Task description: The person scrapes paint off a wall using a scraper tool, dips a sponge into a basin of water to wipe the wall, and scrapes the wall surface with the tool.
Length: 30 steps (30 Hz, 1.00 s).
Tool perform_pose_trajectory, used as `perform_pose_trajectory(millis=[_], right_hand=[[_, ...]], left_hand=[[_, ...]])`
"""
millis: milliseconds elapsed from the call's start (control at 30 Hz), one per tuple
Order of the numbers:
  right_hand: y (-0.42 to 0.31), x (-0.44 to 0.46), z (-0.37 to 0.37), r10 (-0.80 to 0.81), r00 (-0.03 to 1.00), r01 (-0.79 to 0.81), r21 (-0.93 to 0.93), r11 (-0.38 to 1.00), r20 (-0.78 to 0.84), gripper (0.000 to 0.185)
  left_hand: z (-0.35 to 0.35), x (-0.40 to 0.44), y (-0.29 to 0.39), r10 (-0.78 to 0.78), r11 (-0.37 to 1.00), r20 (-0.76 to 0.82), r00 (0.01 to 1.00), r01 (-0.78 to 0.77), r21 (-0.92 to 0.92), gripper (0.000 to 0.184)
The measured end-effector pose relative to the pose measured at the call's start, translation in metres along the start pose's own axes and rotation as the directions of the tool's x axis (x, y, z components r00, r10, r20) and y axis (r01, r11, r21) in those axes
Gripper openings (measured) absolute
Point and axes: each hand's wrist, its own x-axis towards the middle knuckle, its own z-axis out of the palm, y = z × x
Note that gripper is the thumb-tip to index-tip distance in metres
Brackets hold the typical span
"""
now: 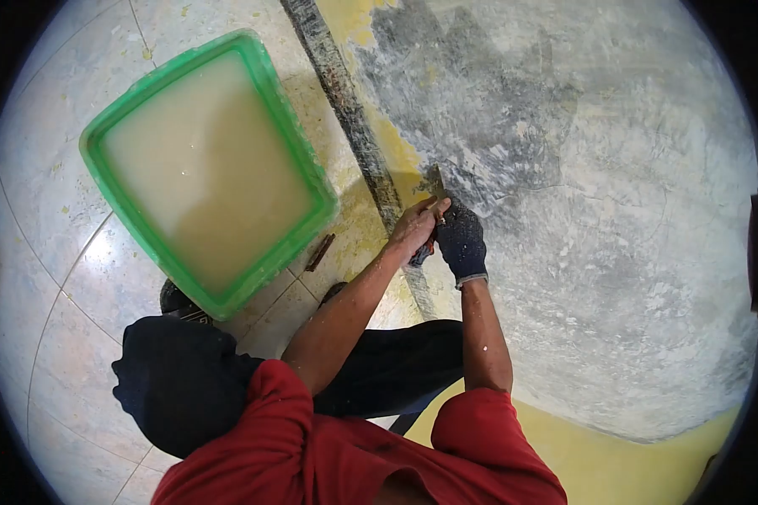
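Note:
My left hand point(416, 227), bare, is closed near the base of a thin scraper-like blade point(439, 183). My right hand point(462, 241), in a dark knitted glove with a pale cuff, is pressed against it from the right, its fingers curled around the same tool. Between my hands shows a small red and dark part, too covered to make out fully. The blade points up toward the wall point(598, 210), in front of a yellow strip beside a dark grey rough patch.
A green tub point(299, 244) of cloudy liquid stands on the tiled floor point(67, 252) at the left. A small dark red-brown piece point(319, 252) lies beside it. A dark band point(354, 126) runs along the wall's base. My dark-clothed knee point(181, 383) is at lower left.

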Motion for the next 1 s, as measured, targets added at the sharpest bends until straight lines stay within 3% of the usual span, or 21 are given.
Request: perform_pose_trajectory(millis=[100,133,233,333,367,433,467,500,567,600,633,700,733,833,867,967,1000], right_hand=[[-0.01,0.0,0.007,0.058,0.996,-0.059,-0.02,0.998,-0.061,0.024],[-0.024,-0.001,0.003,0.143,0.987,-0.144,-0.001,0.99,-0.076,0.022],[-0.017,0.004,0.014,0.076,0.995,-0.076,-0.001,0.997,-0.063,0.021],[-0.016,0.002,0.014,0.092,0.995,-0.091,0.028,0.995,-0.045,0.021],[-0.018,0.003,0.009,0.103,0.993,-0.098,0.074,0.992,-0.062,0.022],[-0.024,0.005,0.002,0.138,0.99,-0.138,0.043,0.99,0.001,0.024],[-0.027,0.01,0.004,0.119,0.993,-0.118,0.041,0.992,-0.021,0.024],[-0.028,0.01,0.007,0.108,0.993,-0.106,0.038,0.994,-0.041,0.025],[-0.015,0.013,0.033,-0.012,0.995,0.012,-0.005,1.0,-0.098,0.026],[-0.018,0.009,0.035,0.014,0.996,-0.011,0.031,0.999,-0.094,0.026],[-0.023,0.004,0.034,0.038,0.995,-0.032,0.067,0.997,-0.093,0.026],[-0.026,-0.003,0.034,0.068,0.987,-0.057,0.074,0.996,-0.146,0.025],[-0.027,-0.002,0.034,0.097,0.976,-0.084,0.077,0.994,-0.193,0.024],[-0.028,0.0,0.042,0.025,0.982,-0.023,0.011,1.0,-0.188,0.024],[-0.029,-0.001,0.046,0.057,0.977,-0.055,0.014,0.998,-0.207,0.025],[-0.026,-0.003,0.03,0.094,0.985,-0.092,0.016,0.996,-0.143,0.027],[-0.02,0.001,0.027,0.216,0.975,-0.213,0.068,0.975,-0.047,0.029]], left_hand=[[-0.007,-0.003,0.015,-0.042,0.998,0.019,0.999,0.041,0.048,0.059],[-0.01,0.009,0.005,-0.039,0.998,0.015,0.999,0.039,0.044,0.059],[-0.01,0.025,-0.007,0.164,0.984,-0.085,0.983,-0.157,0.08,0.049],[-0.014,0.004,0.016,-0.082,0.987,0.03,0.996,0.077,0.143,0.052],[-0.01,0.003,0.017,-0.085,0.987,0.037,0.996,0.079,0.142,0.052],[-0.007,0.005,0.018,-0.019,0.981,-0.043,0.999,0.027,0.193,0.055],[-0.01,0.014,0.005,0.165,0.975,-0.035,0.986,-0.157,0.16,0.059],[-0.014,0.016,0.005,0.167,0.975,-0.042,0.985,-0.158,0.157,0.059],[-0.03,0.021,0.009,-0.087,0.995,0.127,0.988,0.091,-0.027,0.064],[-0.029,0.007,0.022,-0.188,0.982,0.107,0.976,0.19,-0.003,0.064],[-0.03,0.005,0.024,-0.188,0.982,0.103,0.977,0.188,0.01,0.064],[-0.029,0.004,0.024,-0.039,0.987,0.166,0.985,0.013,0.159,0.072],[-0.026,0.007,0.022,0.01,0.993,0.14,0.99,-0.026,0.118,0.063],[-0.036,0.007,0.026,-0.072,0.997,0.183,0.98,0.068,0.033,0.051],[-0.037,0.006,0.026,-0.06,0.998,0.165,0.984,0.053,0.044,0.043],[-0.026,0.011,0.014,-0.016,0.999,0.111,0.994,0.011,0.047,0.041],[-0.027,0.012,0.015,-0.017,0.999,0.102,0.995,0.012,0.04,0.041]])
